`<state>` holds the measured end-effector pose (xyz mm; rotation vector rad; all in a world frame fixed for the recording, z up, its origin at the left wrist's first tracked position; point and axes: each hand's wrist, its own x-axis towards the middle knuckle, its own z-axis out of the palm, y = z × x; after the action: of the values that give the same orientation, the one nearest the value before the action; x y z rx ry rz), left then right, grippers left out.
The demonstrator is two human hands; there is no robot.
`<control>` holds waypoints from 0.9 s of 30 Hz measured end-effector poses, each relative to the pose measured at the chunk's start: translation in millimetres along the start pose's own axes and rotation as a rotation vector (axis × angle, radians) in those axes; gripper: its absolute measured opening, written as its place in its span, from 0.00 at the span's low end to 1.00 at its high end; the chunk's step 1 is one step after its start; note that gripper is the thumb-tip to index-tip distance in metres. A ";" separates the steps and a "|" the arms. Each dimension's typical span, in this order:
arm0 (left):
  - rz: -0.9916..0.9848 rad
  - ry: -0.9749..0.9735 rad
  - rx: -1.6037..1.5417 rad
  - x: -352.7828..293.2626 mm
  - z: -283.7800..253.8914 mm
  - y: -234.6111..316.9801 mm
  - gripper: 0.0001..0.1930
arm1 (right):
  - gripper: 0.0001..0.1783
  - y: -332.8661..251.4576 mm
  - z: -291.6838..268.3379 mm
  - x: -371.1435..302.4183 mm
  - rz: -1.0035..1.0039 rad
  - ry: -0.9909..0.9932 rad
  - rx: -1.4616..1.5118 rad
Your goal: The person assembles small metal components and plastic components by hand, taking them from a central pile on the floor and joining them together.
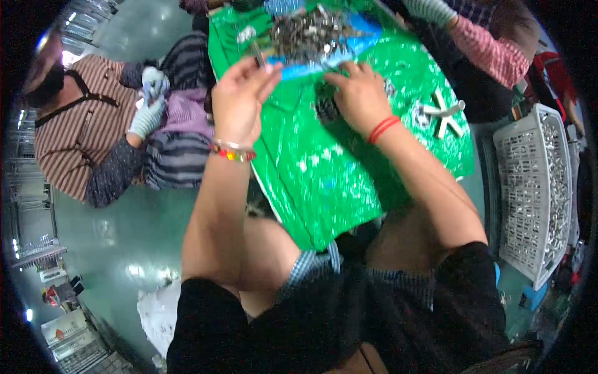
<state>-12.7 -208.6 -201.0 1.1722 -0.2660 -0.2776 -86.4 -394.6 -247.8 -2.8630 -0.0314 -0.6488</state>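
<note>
My left hand (pixel 240 103) is raised over the left side of the green-covered table (pixel 293 193). Its thumb and fingers pinch a small, slim metal piece (pixel 258 56) that stands upright. My right hand (pixel 364 100) is at the near edge of a blue sheet (pixel 369 42), its fingers bent but apart; I make out nothing held in it. On that sheet lies a heap of small, shiny metal parts (pixel 305 37). Between my hands, a cluster of small dark parts (pixel 326 103) lies on the green cover, partly in shadow.
A pale star-shaped object (pixel 444 115) lies on the table's right side. Right of the table stands a white plastic basket (pixel 520 206) full of metal parts. A gloved co-worker (pixel 81 131) sits at the left; another person's pink sleeve (pixel 489 53) reaches in at the far right.
</note>
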 end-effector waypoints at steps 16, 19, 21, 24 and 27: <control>-0.206 -0.064 0.105 -10.6 10.1 -13.3 0.14 | 0.06 13.9 2.0 11.8 0.431 -0.046 1.339; -0.347 -0.165 0.106 -11.9 9.9 -9.2 0.13 | 0.06 10.7 -14.4 7.8 0.253 -0.049 1.217; -0.451 -0.245 0.100 -13.4 10.5 -8.2 0.13 | 0.06 12.8 -20.4 6.9 0.047 -0.074 0.942; -0.482 -0.322 0.093 -16.7 13.9 -12.1 0.14 | 0.05 6.7 -25.9 2.1 -0.072 0.007 0.825; -0.493 -0.311 0.107 -17.3 14.1 -15.3 0.14 | 0.05 4.5 -27.3 1.3 -0.170 0.100 0.720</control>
<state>-34.9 -220.3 -211.1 1.2894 -0.2620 -0.8921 -96.5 -404.6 -224.0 -2.1451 -0.4082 -0.6436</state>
